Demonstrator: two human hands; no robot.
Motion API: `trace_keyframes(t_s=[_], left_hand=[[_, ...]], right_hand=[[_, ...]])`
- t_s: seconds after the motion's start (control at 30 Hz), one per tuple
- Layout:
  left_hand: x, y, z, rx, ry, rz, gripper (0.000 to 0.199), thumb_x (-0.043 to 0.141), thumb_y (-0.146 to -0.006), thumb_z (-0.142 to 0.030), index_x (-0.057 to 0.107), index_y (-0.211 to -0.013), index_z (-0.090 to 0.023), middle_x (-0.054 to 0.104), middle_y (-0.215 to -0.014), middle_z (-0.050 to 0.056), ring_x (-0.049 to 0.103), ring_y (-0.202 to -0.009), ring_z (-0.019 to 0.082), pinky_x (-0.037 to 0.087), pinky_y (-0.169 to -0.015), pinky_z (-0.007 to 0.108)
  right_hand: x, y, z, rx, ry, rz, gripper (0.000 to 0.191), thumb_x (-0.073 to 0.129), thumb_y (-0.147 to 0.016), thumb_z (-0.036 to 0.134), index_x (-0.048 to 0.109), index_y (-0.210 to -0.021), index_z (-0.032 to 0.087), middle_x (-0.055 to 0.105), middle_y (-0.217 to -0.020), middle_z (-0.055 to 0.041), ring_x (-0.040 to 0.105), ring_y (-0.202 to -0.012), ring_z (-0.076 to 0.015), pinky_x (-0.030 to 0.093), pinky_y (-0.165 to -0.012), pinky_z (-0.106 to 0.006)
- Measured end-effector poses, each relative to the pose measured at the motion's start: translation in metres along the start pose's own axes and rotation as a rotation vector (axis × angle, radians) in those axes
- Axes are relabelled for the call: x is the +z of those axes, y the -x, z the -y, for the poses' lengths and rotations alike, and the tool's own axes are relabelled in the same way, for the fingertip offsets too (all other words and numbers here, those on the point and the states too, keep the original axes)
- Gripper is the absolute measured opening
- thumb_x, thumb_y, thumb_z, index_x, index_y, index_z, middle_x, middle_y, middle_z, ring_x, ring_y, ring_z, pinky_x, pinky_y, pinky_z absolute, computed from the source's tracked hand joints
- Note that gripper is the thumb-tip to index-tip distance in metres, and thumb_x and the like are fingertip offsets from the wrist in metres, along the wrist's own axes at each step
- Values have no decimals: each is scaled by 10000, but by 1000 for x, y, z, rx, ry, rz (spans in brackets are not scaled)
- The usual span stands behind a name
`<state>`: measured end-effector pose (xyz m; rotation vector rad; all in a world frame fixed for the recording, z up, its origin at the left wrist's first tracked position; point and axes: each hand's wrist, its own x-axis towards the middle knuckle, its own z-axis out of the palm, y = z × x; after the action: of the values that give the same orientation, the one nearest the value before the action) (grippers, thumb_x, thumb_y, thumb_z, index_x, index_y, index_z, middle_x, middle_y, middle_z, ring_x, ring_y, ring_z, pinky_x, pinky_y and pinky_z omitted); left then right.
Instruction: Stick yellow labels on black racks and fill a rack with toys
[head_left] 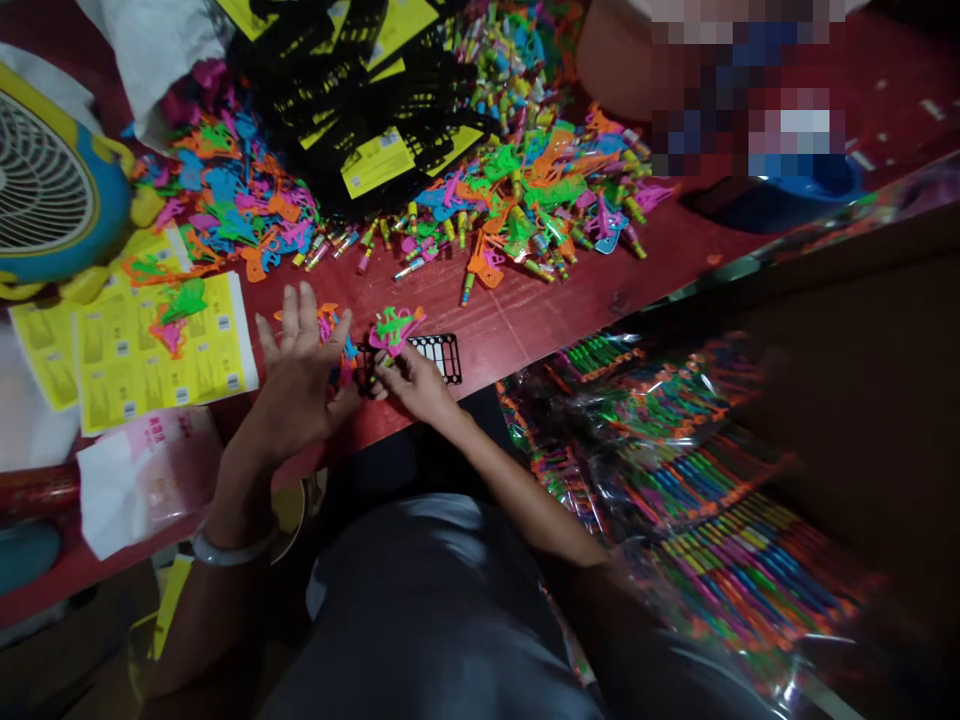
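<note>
My left hand (292,375) is spread over the red table, fingers apart, beside a few small orange, pink and blue plastic pieces (327,325) partly hidden by it. Between thumb and fingers, my right hand (420,388) pinches thin pink and green plastic pieces (395,328); their exact kind is hard to make out. Just beyond the right hand's knuckles lies a black plastic grid frame (452,360), partly covered by that hand.
A loose pile of bright plastic pieces and striped tubes (525,190) spreads across the back. Black grid frames with yellow cards (379,162) are stacked there. Yellow printed sheets (165,350) and a fan (45,180) stand left. Bagged colourful goods (720,540) lie right, below the table (517,330).
</note>
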<state>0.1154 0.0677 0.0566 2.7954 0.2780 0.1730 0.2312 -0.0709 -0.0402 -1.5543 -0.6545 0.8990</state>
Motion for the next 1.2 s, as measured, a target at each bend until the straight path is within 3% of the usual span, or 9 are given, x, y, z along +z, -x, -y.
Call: trace_keyframes(t_s=[0.07,0.17,0.27,0.37,0.57,0.77,0.93,1.07,1.2], left_hand=[[0,0,0,-7,1,7,654,432,-1007,-528,352,-1587,-236,-20,-1762,160,-67,-1606,459,-3,-1215,765],[0,0,-1,-9,6,4,671,414,-1009,-571,349,-1589,-240,-18,-1763,160,-90,-1602,459,-10,-1214,765],[1,0,-1,-11,12,-3,686,410,-1004,-598,345,-1589,-247,-9,-1763,162,-75,-1605,458,-22,-1211,765],[5,1,1,-20,8,-5,730,423,-991,-604,313,-1603,-221,-32,-1757,183,-86,-1600,470,-20,-1202,778],[10,3,5,-17,12,-12,770,466,-984,-566,265,-1624,-190,-86,-1746,208,-107,-1596,470,-18,-1200,776],[9,4,6,-12,18,6,814,535,-975,-525,208,-1647,-201,-84,-1740,225,-106,-1594,470,-23,-1192,784],[9,9,17,51,70,24,832,506,-988,-548,137,-1664,-231,-155,-1731,204,-152,-1587,456,-47,-1186,787],[3,9,23,94,120,100,946,515,-950,-685,113,-1670,-222,-194,-1717,206,-217,-1570,438,-30,-1200,774],[0,1,17,-8,133,93,860,487,-941,-740,306,-1628,-255,-78,-1748,173,-143,-1596,421,-27,-1213,763]], right_hand=[[10,9,-5,-17,-15,21,18,508,-968,217,502,-968,234,669,-730,39,727,-691,-150,577,-740,-265],[18,14,-7,-49,171,19,82,472,-984,181,540,-1016,213,686,-792,-2,708,-686,-158,573,-738,-280],[21,14,-4,-122,433,-25,188,482,-952,132,582,-1101,191,697,-1003,-81,707,-861,-195,571,-808,-313],[23,16,0,-134,537,-5,274,465,-926,90,596,-1144,190,672,-1113,-109,683,-991,-222,564,-874,-323],[26,19,5,-71,618,47,337,432,-967,108,558,-1273,177,653,-1182,-131,665,-976,-230,561,-864,-329],[39,22,10,27,818,73,258,409,-1014,134,591,-1192,176,634,-1228,-154,646,-781,-210,523,-693,-329],[43,19,8,0,854,57,246,462,-995,123,591,-1186,208,626,-1254,-119,655,-823,-210,519,-710,-319],[45,16,4,-19,845,35,268,448,-1014,150,574,-1242,214,618,-1280,-114,652,-851,-206,512,-694,-312],[21,7,1,-155,675,123,169,542,-930,79,622,-1019,198,663,-1108,-76,647,-904,-180,516,-764,-272]])
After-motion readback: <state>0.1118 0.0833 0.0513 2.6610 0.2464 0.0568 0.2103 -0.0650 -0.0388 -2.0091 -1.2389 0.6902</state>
